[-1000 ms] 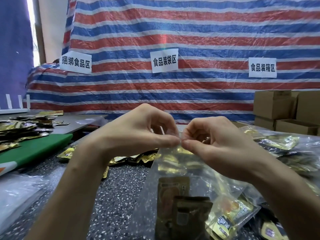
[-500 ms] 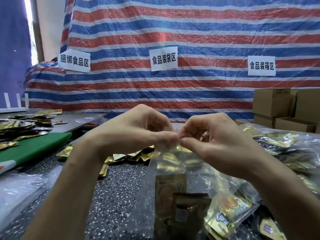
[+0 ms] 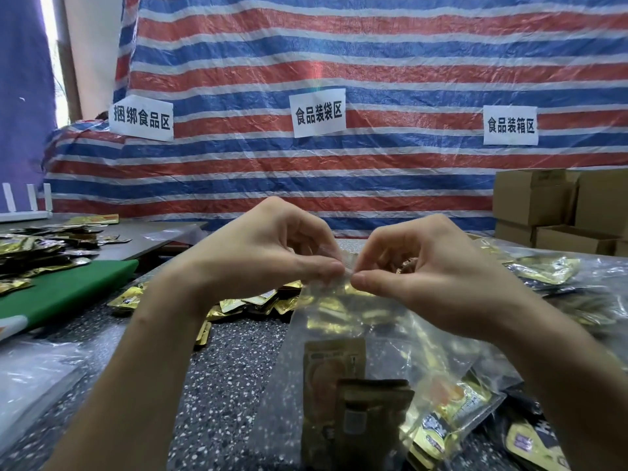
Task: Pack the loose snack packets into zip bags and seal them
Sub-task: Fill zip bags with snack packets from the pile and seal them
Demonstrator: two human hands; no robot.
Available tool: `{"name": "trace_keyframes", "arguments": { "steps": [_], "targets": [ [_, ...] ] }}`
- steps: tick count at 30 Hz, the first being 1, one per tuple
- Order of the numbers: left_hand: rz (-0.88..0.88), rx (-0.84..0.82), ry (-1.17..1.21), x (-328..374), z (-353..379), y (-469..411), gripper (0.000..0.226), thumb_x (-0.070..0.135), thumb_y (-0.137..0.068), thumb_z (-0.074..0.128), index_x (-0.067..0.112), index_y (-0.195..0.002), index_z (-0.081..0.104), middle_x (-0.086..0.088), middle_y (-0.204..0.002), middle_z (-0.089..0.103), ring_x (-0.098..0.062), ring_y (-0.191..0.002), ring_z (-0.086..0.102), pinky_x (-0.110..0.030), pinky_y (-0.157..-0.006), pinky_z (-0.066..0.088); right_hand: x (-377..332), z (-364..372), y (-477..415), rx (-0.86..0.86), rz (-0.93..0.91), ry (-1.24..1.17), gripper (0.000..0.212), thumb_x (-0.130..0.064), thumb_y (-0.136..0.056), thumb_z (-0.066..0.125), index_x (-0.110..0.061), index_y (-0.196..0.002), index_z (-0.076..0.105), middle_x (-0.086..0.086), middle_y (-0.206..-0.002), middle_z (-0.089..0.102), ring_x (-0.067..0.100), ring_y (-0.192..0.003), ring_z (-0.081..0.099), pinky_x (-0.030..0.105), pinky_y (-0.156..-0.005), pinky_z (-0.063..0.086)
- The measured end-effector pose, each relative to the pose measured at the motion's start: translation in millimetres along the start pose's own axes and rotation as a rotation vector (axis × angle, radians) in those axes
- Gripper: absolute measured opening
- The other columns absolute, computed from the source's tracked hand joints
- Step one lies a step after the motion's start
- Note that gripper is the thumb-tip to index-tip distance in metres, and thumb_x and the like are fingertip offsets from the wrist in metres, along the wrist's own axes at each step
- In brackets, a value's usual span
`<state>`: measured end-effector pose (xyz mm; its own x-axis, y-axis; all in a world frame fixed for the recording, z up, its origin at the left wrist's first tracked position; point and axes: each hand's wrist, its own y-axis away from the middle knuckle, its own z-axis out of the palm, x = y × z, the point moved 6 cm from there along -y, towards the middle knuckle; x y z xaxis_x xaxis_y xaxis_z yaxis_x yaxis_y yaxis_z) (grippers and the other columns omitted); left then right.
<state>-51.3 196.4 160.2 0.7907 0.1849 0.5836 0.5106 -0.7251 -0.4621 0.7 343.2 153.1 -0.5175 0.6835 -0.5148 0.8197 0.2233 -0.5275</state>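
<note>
A clear zip bag [image 3: 326, 348] hangs upright in front of me above the speckled table [image 3: 224, 396]. Gold and brown snack packets [image 3: 356, 413] sit in its lower part. My left hand [image 3: 268, 246] and my right hand [image 3: 421, 270] pinch the bag's top edge between thumb and forefinger, fingertips almost touching at the middle. Loose gold packets [image 3: 248, 302] lie on the table behind the bag.
More packets in clear plastic [image 3: 550, 277] pile up at the right. A green board [image 3: 64, 290] and a heap of packets [image 3: 30, 249] lie at the left. Cardboard boxes [image 3: 550, 205] stand at the back right. A striped tarp [image 3: 339, 79] with paper signs hangs behind.
Both hands stay pinched on the bag's top edge, which has sunk slightly lower in view. The fingertips have shifted only a little.
</note>
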Motion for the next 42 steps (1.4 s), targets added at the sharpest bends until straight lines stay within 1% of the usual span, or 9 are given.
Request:
{"name": "trace_keyframes", "arguments": {
  "steps": [6, 9, 13, 18, 20, 27, 31, 37, 42],
  "targets": [
    [0.064, 0.063, 0.017, -1.4, 0.8, -4.8, 0.005, 0.012, -0.082, 0.077, 0.007, -0.081, 0.075, -0.005, -0.071, 0.070, -0.009, -0.066, 0.060, -0.021, -0.060, 0.045, 0.9, -0.1, -1.3, 0.012, -0.021, 0.044, 0.013, -0.024, -0.087, 0.075, -0.024, -0.074, 0.074, -0.002, -0.070, 0.069, 0.015, -0.068, 0.063, 0.032, -0.061, 0.051],
    [0.059, 0.102, 0.044, -9.5, -4.1, -3.4, 0.014, 0.020, -0.077, 0.079, 0.007, -0.081, 0.076, -0.014, -0.077, 0.071, -0.021, -0.070, 0.063, -0.034, -0.065, 0.051, 5.7, -3.1, -1.4, 0.018, -0.009, 0.049, 0.011, -0.027, -0.085, 0.077, -0.024, -0.075, 0.076, -0.008, -0.070, 0.070, 0.006, -0.065, 0.062, 0.022, -0.060, 0.049],
    [-0.008, 0.195, 0.091, -28.9, -16.7, 0.9, 0.020, 0.021, -0.073, 0.078, 0.003, -0.079, 0.074, -0.022, -0.078, 0.070, -0.032, -0.073, 0.064, -0.059, -0.078, 0.053, 19.1, -9.1, -1.4, 0.012, 0.048, 0.033, 0.011, -0.026, -0.085, 0.078, -0.022, -0.075, 0.078, -0.004, -0.072, 0.072, 0.011, -0.067, 0.064, 0.024, -0.063, 0.051],
    [-0.016, 0.214, 0.105, -43.0, -23.9, 4.5, 0.020, 0.026, -0.074, 0.080, 0.007, -0.077, 0.074, -0.016, -0.074, 0.070, -0.021, -0.070, 0.065, -0.029, -0.070, 0.056, 28.3, -15.0, 0.3, -0.036, 0.100, 0.005, 0.013, -0.025, -0.085, 0.077, -0.019, -0.073, 0.077, -0.005, -0.071, 0.072, 0.000, -0.061, 0.061, 0.011, -0.055, 0.046],
    [-0.020, 0.236, 0.114, -48.3, -29.5, 8.1, 0.021, 0.029, -0.072, 0.079, 0.008, -0.076, 0.074, -0.014, -0.073, 0.069, -0.020, -0.069, 0.066, -0.024, -0.069, 0.055, 33.9, -21.2, 2.1, -0.050, 0.129, -0.021, 0.012, -0.022, -0.085, 0.077, -0.017, -0.074, 0.078, -0.003, -0.071, 0.073, -0.001, -0.061, 0.061, 0.010, -0.055, 0.044],
    [-0.078, 0.310, 0.139, -68.9, -36.9, 12.4, 0.013, 0.019, -0.073, 0.079, 0.007, -0.074, 0.074, -0.013, -0.068, 0.068, -0.020, -0.066, 0.063, -0.021, -0.063, 0.052, 55.9, -31.7, 10.0, -0.118, 0.240, -0.074, 0.010, -0.020, -0.085, 0.076, -0.016, -0.076, 0.076, -0.011, -0.066, 0.070, -0.004, -0.059, 0.061, 0.008, -0.055, 0.044],
    [-0.086, 0.299, 0.132, -67.4, -37.8, 12.4, 0.011, 0.018, -0.072, 0.072, 0.008, -0.075, 0.075, -0.013, -0.070, 0.068, -0.018, -0.066, 0.063, -0.018, -0.061, 0.051, 58.3, -35.2, 6.7, -0.072, 0.201, -0.019, 0.013, -0.024, -0.085, 0.077, -0.015, -0.075, 0.076, -0.003, -0.073, 0.072, -0.001, -0.063, 0.061, 0.013, -0.058, 0.046],
    [-0.090, 0.341, 0.073, -64.3, -40.5, 12.3, 0.011, 0.021, -0.073, 0.071, 0.011, -0.074, 0.075, -0.014, -0.069, 0.068, -0.016, -0.063, 0.061, -0.020, -0.058, 0.048, 54.4, -32.0, 2.0, -0.040, 0.107, -0.013, 0.015, -0.018, -0.089, 0.072, -0.016, -0.074, 0.073, -0.017, -0.057, 0.062, -0.006, -0.052, 0.053, 0.007, -0.049, 0.039],
    [-0.078, 0.413, 0.061, -57.2, -36.5, 6.8, 0.017, 0.029, -0.075, 0.068, 0.013, -0.078, 0.072, -0.008, -0.075, 0.071, -0.024, -0.057, 0.063, -0.024, -0.042, 0.043, 68.5, -30.0, 7.7, -0.036, 0.212, -0.196, 0.016, -0.026, -0.083, 0.077, -0.010, -0.085, 0.072, -0.002, -0.074, 0.072, 0.006, -0.064, 0.064, 0.016, -0.057, 0.050]
  ]
}}
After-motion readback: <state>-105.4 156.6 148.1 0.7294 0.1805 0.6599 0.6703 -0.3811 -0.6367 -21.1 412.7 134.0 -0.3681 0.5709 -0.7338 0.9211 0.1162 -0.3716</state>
